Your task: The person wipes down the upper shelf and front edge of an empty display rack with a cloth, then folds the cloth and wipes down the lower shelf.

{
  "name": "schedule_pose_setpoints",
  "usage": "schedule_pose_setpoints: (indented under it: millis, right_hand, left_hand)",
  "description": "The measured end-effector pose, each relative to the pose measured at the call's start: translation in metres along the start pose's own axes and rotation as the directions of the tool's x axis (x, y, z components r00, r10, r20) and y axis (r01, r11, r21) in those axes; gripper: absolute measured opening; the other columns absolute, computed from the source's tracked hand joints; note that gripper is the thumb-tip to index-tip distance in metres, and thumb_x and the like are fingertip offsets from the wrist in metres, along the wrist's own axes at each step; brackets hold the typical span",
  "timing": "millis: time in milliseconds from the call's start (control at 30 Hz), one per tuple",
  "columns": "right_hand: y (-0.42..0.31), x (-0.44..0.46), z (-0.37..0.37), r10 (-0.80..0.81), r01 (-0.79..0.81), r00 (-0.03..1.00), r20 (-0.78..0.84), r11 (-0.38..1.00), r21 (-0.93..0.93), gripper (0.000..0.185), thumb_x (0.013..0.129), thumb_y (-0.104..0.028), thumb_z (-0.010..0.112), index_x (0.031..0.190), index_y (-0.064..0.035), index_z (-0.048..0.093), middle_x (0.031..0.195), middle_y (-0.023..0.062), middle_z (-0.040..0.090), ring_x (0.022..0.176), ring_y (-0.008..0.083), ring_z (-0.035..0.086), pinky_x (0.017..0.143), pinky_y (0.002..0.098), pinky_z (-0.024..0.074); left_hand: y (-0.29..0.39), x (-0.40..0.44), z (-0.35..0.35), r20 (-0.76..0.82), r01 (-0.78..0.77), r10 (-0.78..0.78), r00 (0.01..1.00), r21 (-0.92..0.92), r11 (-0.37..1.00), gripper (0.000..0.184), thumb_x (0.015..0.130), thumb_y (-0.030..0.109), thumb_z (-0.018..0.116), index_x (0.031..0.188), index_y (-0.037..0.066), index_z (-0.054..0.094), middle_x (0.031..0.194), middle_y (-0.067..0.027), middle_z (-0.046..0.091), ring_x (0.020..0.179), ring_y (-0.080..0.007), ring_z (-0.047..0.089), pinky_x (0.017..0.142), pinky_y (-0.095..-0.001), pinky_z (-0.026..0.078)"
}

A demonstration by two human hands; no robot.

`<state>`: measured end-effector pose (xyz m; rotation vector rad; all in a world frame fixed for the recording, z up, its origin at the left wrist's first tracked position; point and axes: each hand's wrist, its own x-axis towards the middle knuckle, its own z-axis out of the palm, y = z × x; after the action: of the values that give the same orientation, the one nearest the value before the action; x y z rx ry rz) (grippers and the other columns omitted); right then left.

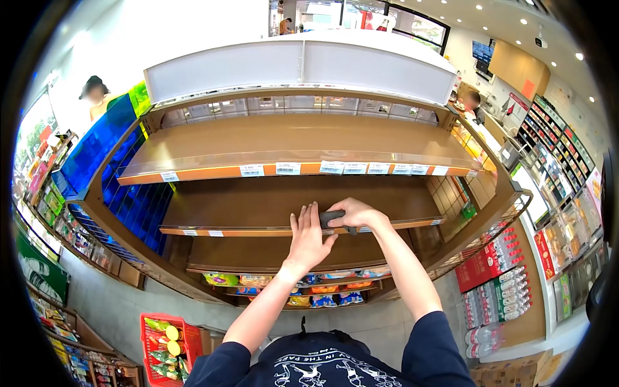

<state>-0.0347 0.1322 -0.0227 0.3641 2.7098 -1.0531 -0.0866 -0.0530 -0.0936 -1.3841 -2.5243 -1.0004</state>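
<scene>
My right hand (356, 213) is closed around a bunched dark grey cloth (331, 218) at the front edge of the middle brown shelf (258, 200). Part of the cloth hangs out below my fingers. Just left of it, my left hand (309, 233) is open, its fingers stretched out over the same shelf edge. Its fingertips come close to the cloth; whether they touch it I cannot tell. Price tags (189, 233) line the orange strip of this shelf. Above it runs an upper brown shelf (296, 138) with a clear front lip and several price labels (288, 168).
Bagged snacks (322, 300) fill the lowest shelf. A red basket (193, 342) with packaged goods stands on the floor at left. Wire side panels (116, 242) flank the rack. Bottle packs (496, 300) sit at right by a counter. Other people are in the background.
</scene>
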Motion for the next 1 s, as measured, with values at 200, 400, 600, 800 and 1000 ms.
schedule_pose_setpoints:
  millis: [200,400,600,800,1000]
  right_hand:
    - [-0.007,-0.010,0.002,0.097,-0.095,0.995,-0.030,0.993,0.066,0.044,0.081,-0.025,0.079,0.123,-0.0110,0.072,0.107,0.0142,0.075,0.096,0.0259,0.069,0.088,0.0361,0.0536]
    - [0.007,-0.004,0.011,-0.001,0.010,0.996,-0.090,0.995,0.100,0.043,0.081,-0.024,0.079,0.122,-0.0107,0.073,0.105,0.0155,0.075,0.092,0.0262,0.070,0.084,0.0361,0.0543]
    - [-0.005,-0.014,0.004,0.125,-0.121,0.992,-0.034,0.987,0.101,0.044,0.084,-0.027,0.078,0.124,-0.0101,0.072,0.088,0.0087,0.074,0.070,0.0174,0.063,0.065,0.0331,0.0523]
    - [0.022,-0.008,-0.002,-0.004,0.006,0.999,-0.043,0.999,0.046,0.049,0.082,-0.030,0.081,0.127,-0.0118,0.071,0.109,0.0120,0.075,0.095,0.0221,0.069,0.086,0.0347,0.0534]
    - [0.028,-0.013,-0.008,0.078,-0.075,0.997,-0.019,0.990,0.117,0.050,0.084,-0.028,0.082,0.128,-0.0080,0.069,0.114,0.0094,0.074,0.099,0.0190,0.066,0.090,0.0322,0.0513]
  left_hand:
    - [0.001,-0.003,0.023,-0.167,-0.111,0.151,0.974,0.229,0.967,0.093,0.085,0.034,0.077,0.149,-0.012,0.026,0.148,-0.0310,0.039,0.143,-0.0442,0.035,0.117,-0.0618,0.024]
    - [0.002,-0.003,0.020,-0.182,-0.120,0.169,0.969,0.252,0.960,0.092,0.084,0.034,0.078,0.147,-0.013,0.029,0.143,-0.0281,0.046,0.135,-0.0414,0.043,0.111,-0.0570,0.032]
    - [0.004,-0.002,0.019,-0.201,-0.106,0.163,0.966,0.265,0.958,0.089,0.083,0.035,0.079,0.144,-0.012,0.034,0.138,-0.0265,0.050,0.127,-0.0387,0.049,0.107,-0.0525,0.035]
    - [0.003,-0.003,0.023,-0.208,-0.095,0.165,0.964,0.309,0.946,0.081,0.083,0.036,0.078,0.139,-0.011,0.041,0.137,-0.0259,0.052,0.125,-0.0387,0.050,0.107,-0.0514,0.035]
    - [0.003,-0.003,0.020,-0.192,-0.106,0.172,0.966,0.313,0.944,0.077,0.084,0.037,0.077,0.136,-0.010,0.044,0.136,-0.0254,0.053,0.124,-0.0383,0.050,0.107,-0.0510,0.036]
